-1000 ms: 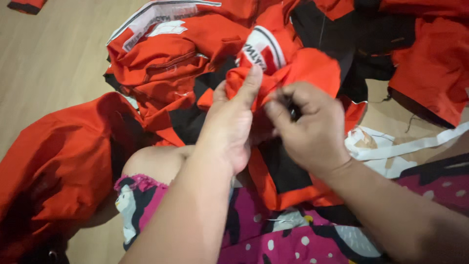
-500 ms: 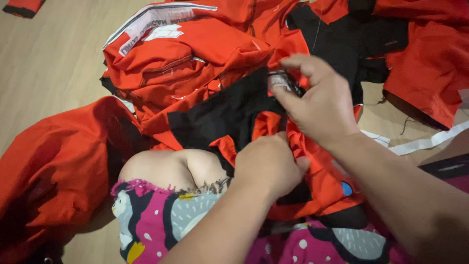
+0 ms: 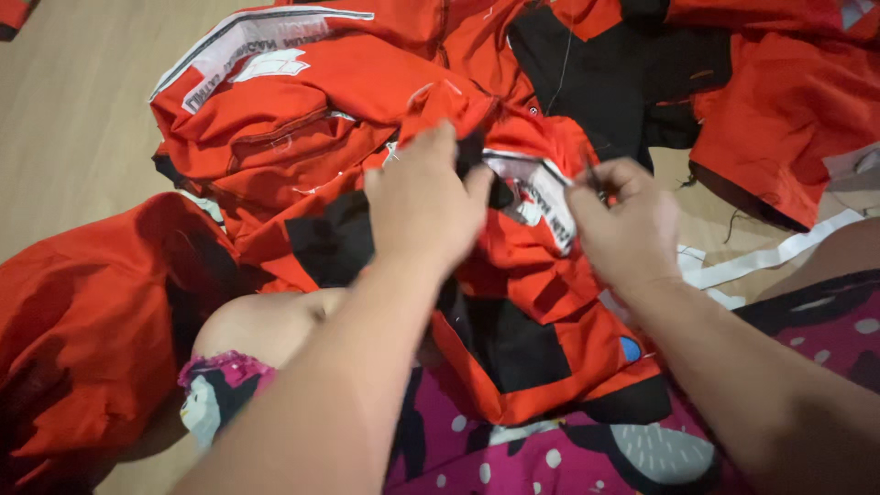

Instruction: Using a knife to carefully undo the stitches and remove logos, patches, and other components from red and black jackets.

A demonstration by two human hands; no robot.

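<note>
A red garment with black panels (image 3: 541, 367) lies across my lap. A white printed patch (image 3: 541, 197) on it faces up. My left hand (image 3: 422, 206) lies on the garment just left of the patch, with its fingers closed over a fold of the cloth. My right hand (image 3: 623, 225) is just right of the patch and pinches the cloth at its edge between thumb and fingers. Whether something small is also held in that pinch cannot be made out. My bare knee (image 3: 266, 321) shows under my left forearm.
More red and black garments are heaped behind (image 3: 275, 110), at the left (image 3: 82, 330) and at the top right (image 3: 779, 110). A white fabric strip (image 3: 770, 257) lies on the wooden floor (image 3: 73, 110) at the right. My legs wear pink and black patterned cloth (image 3: 550, 458).
My left hand rose from my lap onto the garment. My right hand came down and to the right. The garment was turned, and the white patch now faces up between my hands.
</note>
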